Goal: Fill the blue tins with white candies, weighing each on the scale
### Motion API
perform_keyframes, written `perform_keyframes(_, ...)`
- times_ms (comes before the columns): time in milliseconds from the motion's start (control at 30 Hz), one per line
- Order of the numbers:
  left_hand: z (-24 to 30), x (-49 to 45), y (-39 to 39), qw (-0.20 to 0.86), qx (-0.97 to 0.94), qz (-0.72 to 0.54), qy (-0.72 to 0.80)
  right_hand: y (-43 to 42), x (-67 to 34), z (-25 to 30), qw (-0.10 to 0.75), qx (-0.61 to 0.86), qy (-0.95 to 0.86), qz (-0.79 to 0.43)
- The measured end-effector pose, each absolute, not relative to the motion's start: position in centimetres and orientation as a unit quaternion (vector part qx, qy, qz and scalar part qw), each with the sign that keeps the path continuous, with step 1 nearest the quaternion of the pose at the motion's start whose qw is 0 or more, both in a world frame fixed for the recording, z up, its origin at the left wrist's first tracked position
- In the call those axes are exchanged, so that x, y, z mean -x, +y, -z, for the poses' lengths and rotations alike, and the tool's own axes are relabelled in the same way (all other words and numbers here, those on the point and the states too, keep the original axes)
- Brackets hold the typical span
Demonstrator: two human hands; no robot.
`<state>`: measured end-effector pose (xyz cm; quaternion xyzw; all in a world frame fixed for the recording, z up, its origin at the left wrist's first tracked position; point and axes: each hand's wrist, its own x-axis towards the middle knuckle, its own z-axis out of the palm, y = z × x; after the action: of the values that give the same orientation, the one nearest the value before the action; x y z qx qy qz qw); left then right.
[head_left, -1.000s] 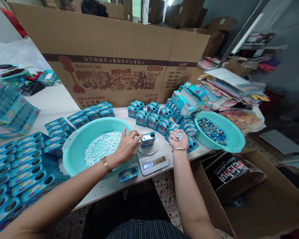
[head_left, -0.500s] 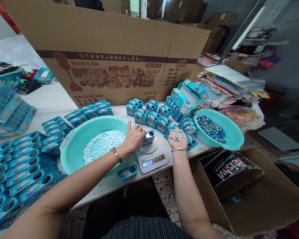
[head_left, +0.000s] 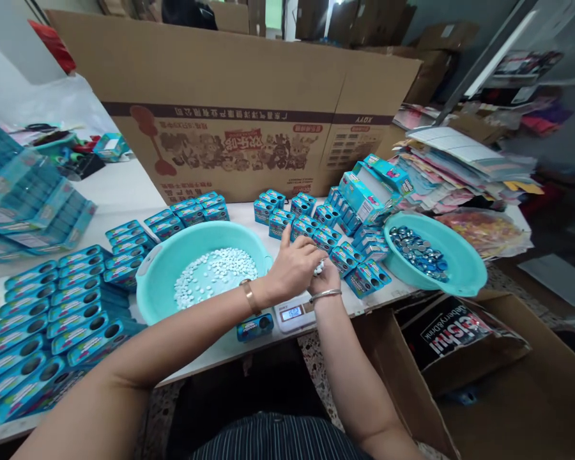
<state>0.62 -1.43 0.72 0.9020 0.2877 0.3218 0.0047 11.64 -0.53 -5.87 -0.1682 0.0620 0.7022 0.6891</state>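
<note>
My left hand [head_left: 291, 268] hovers over the small white scale [head_left: 294, 314], its fingertips pinched together against the white tablets [head_left: 319, 267] in my right hand. My right hand [head_left: 326, 280] is cupped and closed around those tablets, and the left hand mostly covers it. The hands hide the scale's pan and anything on it. A teal basin [head_left: 170, 255] of loose white tablets [head_left: 215, 273] sits just left of my left wrist. One blue tin [head_left: 253, 327] lies at the table's front edge beside the scale.
Rows of blue tins [head_left: 52, 313] lie at the left, and more stand behind the scale [head_left: 311, 223]. A second teal basin [head_left: 464, 281] at the right holds blue caps [head_left: 419, 252]. A large cardboard box [head_left: 239, 108] stands behind. An open carton [head_left: 460, 358] sits on the floor at the right.
My left hand left the tin on the scale and moved right to meet my right hand. The right hand shifted left over the scale. The tin is now hidden.
</note>
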Motion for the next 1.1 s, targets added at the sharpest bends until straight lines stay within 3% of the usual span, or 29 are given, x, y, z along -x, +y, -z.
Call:
perform_keyframes(233, -1.7, 1.6, -1.0, 0.066, -0.868, -0.36, 0.336, -2.4, -13.7, 2.6, 0.712, 0.177, 0.16, -0.66)
perform_keyframes(433, -1.2, 5.9, 0.3, 0.107, -0.818, -0.364, 0.433, -4.4, -18.6, 2.1, 0.761, 0.19, 0.123, -0.608)
perform_keyframes(767, 1.0, 5.2, -0.4, 0.119, -0.849, -0.246, 0.453, -5.1, -21.2, 4.7, 0.779, 0.198, 0.054, -0.592)
perform_keyframes(1100, 3.0, 3.0, -0.2, 0.129, -0.864, -0.138, 0.466, -4.5, -19.6, 3.6, 0.793, 0.268, 0.131, -0.532)
